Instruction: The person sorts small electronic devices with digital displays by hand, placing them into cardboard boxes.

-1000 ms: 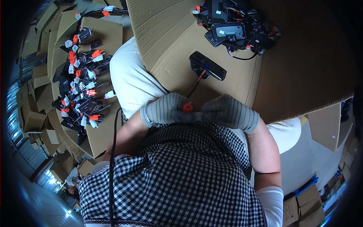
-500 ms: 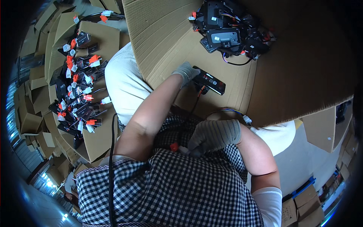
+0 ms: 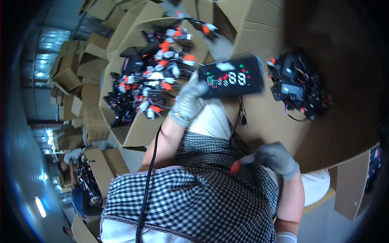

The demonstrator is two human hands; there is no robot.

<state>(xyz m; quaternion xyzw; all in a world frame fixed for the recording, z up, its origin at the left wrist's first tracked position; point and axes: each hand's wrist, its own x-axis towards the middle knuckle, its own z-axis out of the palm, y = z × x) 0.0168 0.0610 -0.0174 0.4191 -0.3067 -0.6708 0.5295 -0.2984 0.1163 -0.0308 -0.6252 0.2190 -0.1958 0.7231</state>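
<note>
My left hand [image 3: 188,99], in a pale work glove, is closed on the left end of a black digital display panel [image 3: 233,77]. The panel is raised and its face is lit with white digits and small green and red symbols. A dark cable [image 3: 242,111] hangs from its underside toward my lap. Close to my checked apron, my gloved right hand [image 3: 277,160] is closed on a plug connector, blurred, with a red end [image 3: 235,166] pointing left. Its fingertips are smeared, so the exact grip is hard to make out.
A large open carton [image 3: 259,38] stands before me, holding a pile of black display units [image 3: 291,91]. On the left, another carton [image 3: 139,133] carries many wired units with red and white connectors [image 3: 162,73]. A black cord [image 3: 148,190] runs down past my left arm. People work at far left.
My left hand has lifted the display panel out of the carton toward the left, and more symbols are lit. My right hand stays low with the connector. The whole view has swung left.
</note>
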